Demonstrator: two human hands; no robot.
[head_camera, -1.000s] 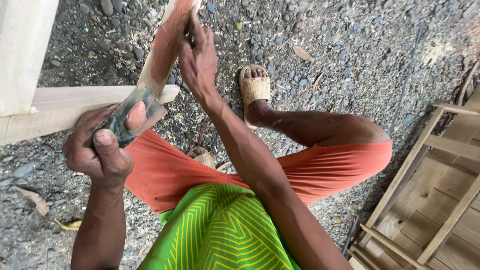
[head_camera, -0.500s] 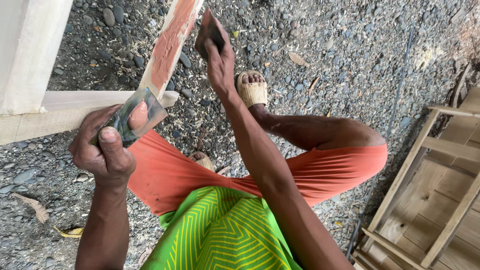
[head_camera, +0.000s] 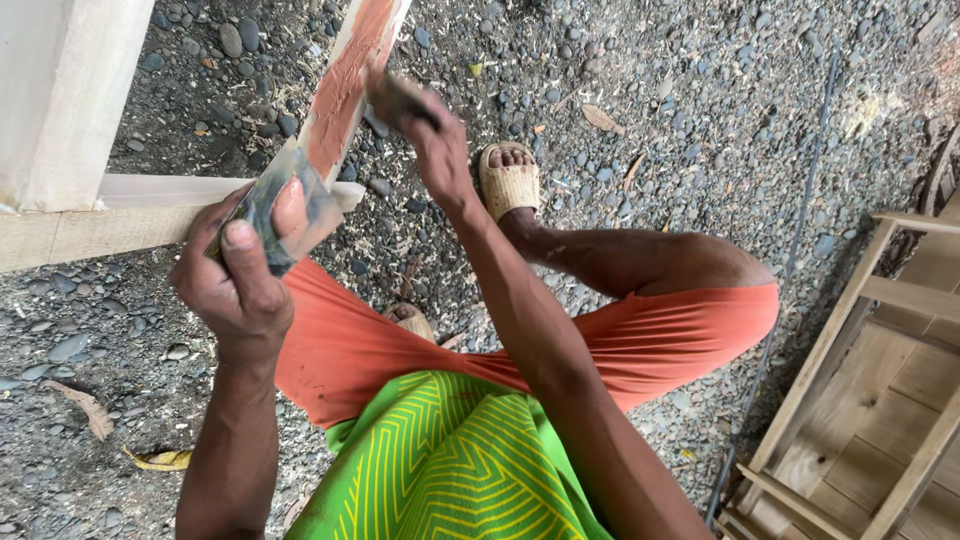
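Gravel ground (head_camera: 700, 120) fills the head view, grey stones strewn with wood shavings and a few dry leaves. A wooden slat (head_camera: 345, 85), smeared with reddish-brown filler along its face, runs from the far middle down toward the near left, where it meets a pale wooden frame (head_camera: 60, 120) with a horizontal rail just beneath it.

The left hand (head_camera: 240, 290) sits near the left side, fingers and thumb closed around a flat smeared pad (head_camera: 275, 200), grey-green and stained, held just beside the lower end of the slat. The right hand (head_camera: 430, 140) reaches farther out, closed on a small dark tool (head_camera: 395, 100) whose tip lies against the slat's coated face; the tool is blurred and its kind cannot be told.

Below the arms are orange trousers (head_camera: 660, 340) on a bent knee to the right, a green patterned shirt (head_camera: 450, 470) at the near edge, and a woven sandal (head_camera: 510, 185) on the foot beyond the right forearm. An unpainted wooden rack (head_camera: 880, 400) lies at the near right.
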